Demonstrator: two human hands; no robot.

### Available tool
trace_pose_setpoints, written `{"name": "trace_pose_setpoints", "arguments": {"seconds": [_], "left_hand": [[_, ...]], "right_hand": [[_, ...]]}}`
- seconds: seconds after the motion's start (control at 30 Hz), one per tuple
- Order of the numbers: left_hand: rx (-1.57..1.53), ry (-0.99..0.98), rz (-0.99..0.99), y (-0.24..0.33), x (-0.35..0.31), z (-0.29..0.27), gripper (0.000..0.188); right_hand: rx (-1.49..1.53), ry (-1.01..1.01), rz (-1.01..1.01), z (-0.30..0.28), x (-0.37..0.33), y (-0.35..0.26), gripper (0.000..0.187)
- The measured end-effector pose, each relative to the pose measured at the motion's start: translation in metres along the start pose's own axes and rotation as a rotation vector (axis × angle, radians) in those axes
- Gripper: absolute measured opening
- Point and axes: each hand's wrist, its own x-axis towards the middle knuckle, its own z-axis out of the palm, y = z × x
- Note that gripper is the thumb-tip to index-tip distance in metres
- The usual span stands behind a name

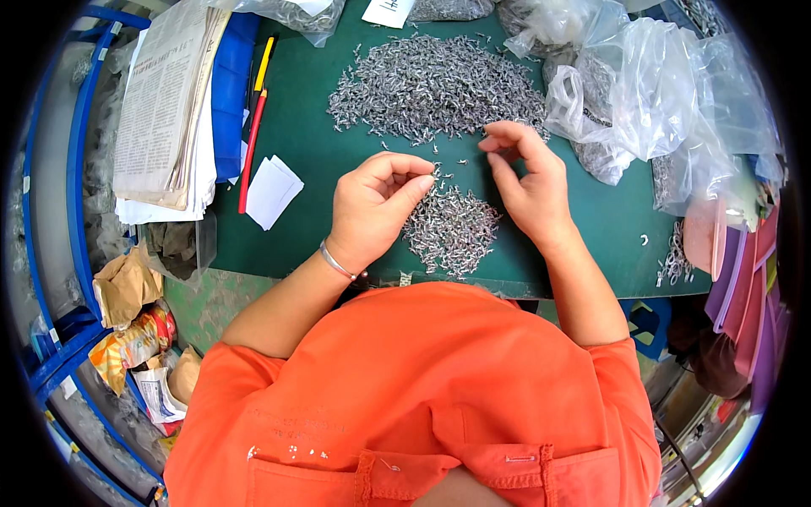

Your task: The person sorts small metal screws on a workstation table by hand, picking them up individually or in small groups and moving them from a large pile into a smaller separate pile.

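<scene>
My left hand (378,199) has thumb and forefinger pinched on a small silvery metal part (436,171), mostly covered by the fingertips. My right hand (533,184) is raised to the right, fingers curved, with a gap between thumb and forefinger and nothing visible in it. Between the hands and closer to me lies a small heap of metal parts (452,233). Beyond them spreads a larger pile of similar grey parts (435,84), near my right fingertips. A few loose pieces lie between the two heaps.
Clear plastic bags (638,89) crowd the green table (329,165) at the far right. At left are a red pencil (253,152), white paper slips (272,193), a blue bin (235,93) and stacked newspapers (165,101). White hook-like pieces (675,258) lie near the right edge.
</scene>
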Motion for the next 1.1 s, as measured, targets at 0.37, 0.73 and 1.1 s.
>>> {"name": "trace_pose_setpoints", "arguments": {"seconds": [0.37,0.73,1.1], "left_hand": [[-0.003,-0.026,-0.046,-0.007,-0.002,-0.003,0.012],[-0.254,-0.105,-0.123,-0.007,-0.002,0.004,0.011],[-0.156,0.024,-0.038,-0.001,0.005,-0.017,0.008]], "right_hand": [[0.02,-0.045,-0.008,0.015,-0.004,-0.007,0.04],[0.074,0.004,-0.123,0.025,-0.028,-0.028,0.033],[-0.158,-0.026,-0.201,0.038,0.015,-0.009,0.027]]}}
